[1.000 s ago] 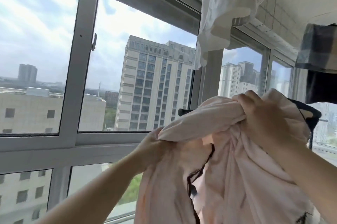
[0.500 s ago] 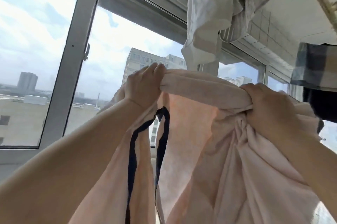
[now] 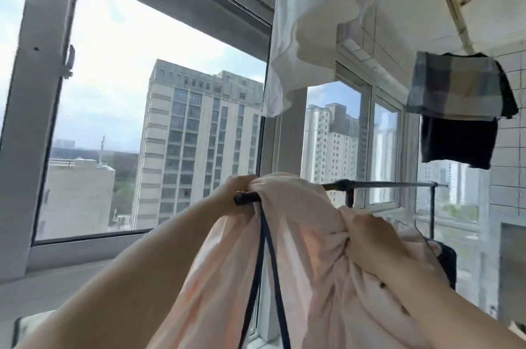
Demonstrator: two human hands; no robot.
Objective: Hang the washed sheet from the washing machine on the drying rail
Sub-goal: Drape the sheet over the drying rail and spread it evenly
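Sheet (image 3: pixel 301 237) draped over rail (image 3: pixel 398 185); left hand (image 3: pixel 237 188) grips it at rail end, right hand (image 3: pixel 373 237) clutches bunched fabric below.

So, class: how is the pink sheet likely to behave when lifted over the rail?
The pink sheet looks floppy: it bunches and folds in both hands. It probably drapes readily, already sagging over the rail. Its hanging bulk may drag it off.

Head cam, faces fwd, near window (image 3: pixel 142 92).
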